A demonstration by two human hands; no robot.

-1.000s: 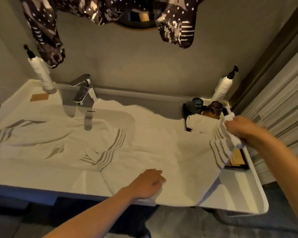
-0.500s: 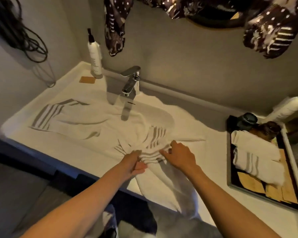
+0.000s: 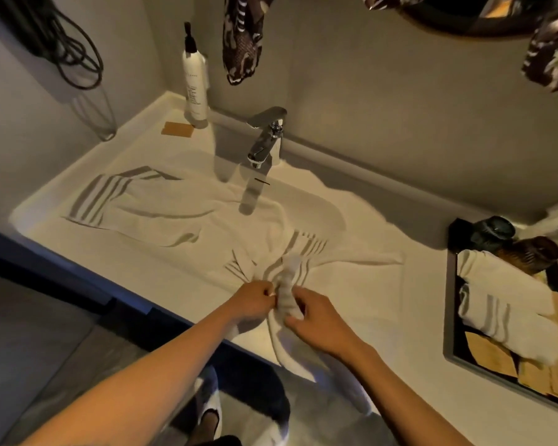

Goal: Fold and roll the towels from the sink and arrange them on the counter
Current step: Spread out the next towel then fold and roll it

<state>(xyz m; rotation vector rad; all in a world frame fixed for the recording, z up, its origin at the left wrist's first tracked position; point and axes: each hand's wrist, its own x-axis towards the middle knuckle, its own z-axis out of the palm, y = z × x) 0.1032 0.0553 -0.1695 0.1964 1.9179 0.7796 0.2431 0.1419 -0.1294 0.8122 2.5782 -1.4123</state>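
A white towel with grey stripes (image 3: 306,249) lies bunched at the front middle of the white counter (image 3: 409,304), one end hanging over the front edge. My left hand (image 3: 255,300) and my right hand (image 3: 316,320) both grip its gathered striped part near that edge. A second striped towel (image 3: 149,204) lies spread over the sink area at the left. Two rolled towels (image 3: 509,304) rest on the dark tray (image 3: 450,333) at the right.
A chrome tap (image 3: 266,136) stands behind the towels. A white pump bottle (image 3: 195,82) and a tan card (image 3: 178,128) sit at the back left. Dark jars (image 3: 493,233) stand at the tray's far end. Patterned cloth (image 3: 242,37) hangs from above. Cables (image 3: 68,49) hang on the left wall.
My right hand left the rolled towel on the tray and came to the middle. Both hands closed on the striped towel and bunched it up at the front edge. The view swung left.
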